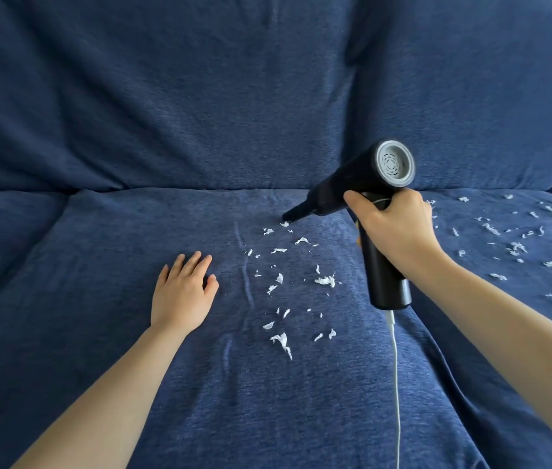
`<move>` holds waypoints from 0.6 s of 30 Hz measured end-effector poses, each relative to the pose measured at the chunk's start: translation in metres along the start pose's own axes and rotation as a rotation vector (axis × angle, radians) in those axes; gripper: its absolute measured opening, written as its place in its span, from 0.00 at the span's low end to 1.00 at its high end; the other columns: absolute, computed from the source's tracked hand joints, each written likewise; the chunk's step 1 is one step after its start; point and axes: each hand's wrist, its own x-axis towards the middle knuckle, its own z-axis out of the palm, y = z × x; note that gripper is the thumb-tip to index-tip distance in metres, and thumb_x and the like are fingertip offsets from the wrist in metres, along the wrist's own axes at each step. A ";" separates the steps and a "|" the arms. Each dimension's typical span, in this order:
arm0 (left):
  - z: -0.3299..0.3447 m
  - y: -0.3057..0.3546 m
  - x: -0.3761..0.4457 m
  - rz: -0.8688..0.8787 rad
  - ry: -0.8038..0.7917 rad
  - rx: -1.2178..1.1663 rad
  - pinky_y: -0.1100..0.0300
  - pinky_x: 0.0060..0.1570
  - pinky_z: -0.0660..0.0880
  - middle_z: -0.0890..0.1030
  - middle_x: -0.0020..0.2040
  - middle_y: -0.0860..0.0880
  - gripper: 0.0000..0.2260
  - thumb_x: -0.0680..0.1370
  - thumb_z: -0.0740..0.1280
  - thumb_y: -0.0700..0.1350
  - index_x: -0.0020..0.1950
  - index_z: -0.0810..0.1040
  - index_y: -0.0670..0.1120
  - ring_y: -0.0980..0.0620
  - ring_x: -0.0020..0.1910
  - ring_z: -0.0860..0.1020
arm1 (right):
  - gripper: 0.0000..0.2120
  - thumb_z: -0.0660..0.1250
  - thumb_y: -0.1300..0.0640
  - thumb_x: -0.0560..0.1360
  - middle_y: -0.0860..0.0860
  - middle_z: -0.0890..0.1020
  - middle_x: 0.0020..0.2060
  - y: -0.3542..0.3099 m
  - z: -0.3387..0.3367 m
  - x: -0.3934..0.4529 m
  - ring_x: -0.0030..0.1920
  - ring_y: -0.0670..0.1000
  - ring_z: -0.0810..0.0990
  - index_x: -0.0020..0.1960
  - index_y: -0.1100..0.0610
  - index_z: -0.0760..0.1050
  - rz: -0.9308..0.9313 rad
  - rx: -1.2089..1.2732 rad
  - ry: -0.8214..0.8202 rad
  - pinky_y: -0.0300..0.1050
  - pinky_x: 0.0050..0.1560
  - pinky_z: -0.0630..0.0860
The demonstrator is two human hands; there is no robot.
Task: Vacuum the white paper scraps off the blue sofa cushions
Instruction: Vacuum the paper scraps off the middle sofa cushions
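A black handheld vacuum (349,187) with a grey rear vent is gripped by its handle in my right hand (395,228). Its narrow nozzle (293,214) touches the middle seat cushion (200,384) at the far end of a patch of white paper scraps (324,280). My left hand (183,292) rests flat on that cushion, fingers spread, left of the scraps. More scraps (518,247) are strewn over the right seat cushion.
A white cord (396,384) hangs from the vacuum's handle toward the lower edge. The blue back cushions (200,96) rise behind the seat. A seam between the middle and right seat cushions runs under my right forearm. Fabric wrinkles lie beside my left hand.
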 end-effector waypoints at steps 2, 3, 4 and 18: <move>0.000 0.000 -0.001 0.004 -0.003 0.006 0.49 0.75 0.52 0.60 0.77 0.51 0.22 0.82 0.51 0.53 0.76 0.61 0.51 0.48 0.77 0.55 | 0.23 0.70 0.43 0.74 0.54 0.82 0.27 -0.004 0.004 -0.006 0.40 0.52 0.83 0.33 0.62 0.78 -0.024 0.011 -0.027 0.37 0.42 0.77; -0.001 -0.001 -0.002 0.006 -0.008 0.011 0.49 0.75 0.52 0.59 0.77 0.51 0.22 0.82 0.51 0.53 0.77 0.60 0.51 0.48 0.77 0.54 | 0.23 0.70 0.43 0.74 0.54 0.83 0.27 -0.007 0.006 -0.008 0.40 0.54 0.84 0.33 0.62 0.78 -0.033 0.021 -0.044 0.42 0.46 0.79; -0.001 -0.001 -0.002 0.008 -0.013 0.014 0.49 0.75 0.52 0.59 0.77 0.51 0.22 0.82 0.50 0.53 0.77 0.60 0.51 0.48 0.77 0.54 | 0.23 0.70 0.43 0.74 0.55 0.83 0.28 -0.009 0.008 -0.011 0.39 0.54 0.84 0.34 0.63 0.78 -0.039 0.037 -0.061 0.44 0.47 0.80; -0.007 0.000 -0.019 0.012 -0.039 0.014 0.50 0.75 0.51 0.56 0.78 0.51 0.23 0.83 0.49 0.53 0.78 0.57 0.50 0.49 0.77 0.52 | 0.25 0.69 0.41 0.74 0.55 0.82 0.27 -0.006 -0.018 -0.023 0.41 0.55 0.83 0.33 0.62 0.76 -0.019 -0.088 -0.017 0.47 0.48 0.77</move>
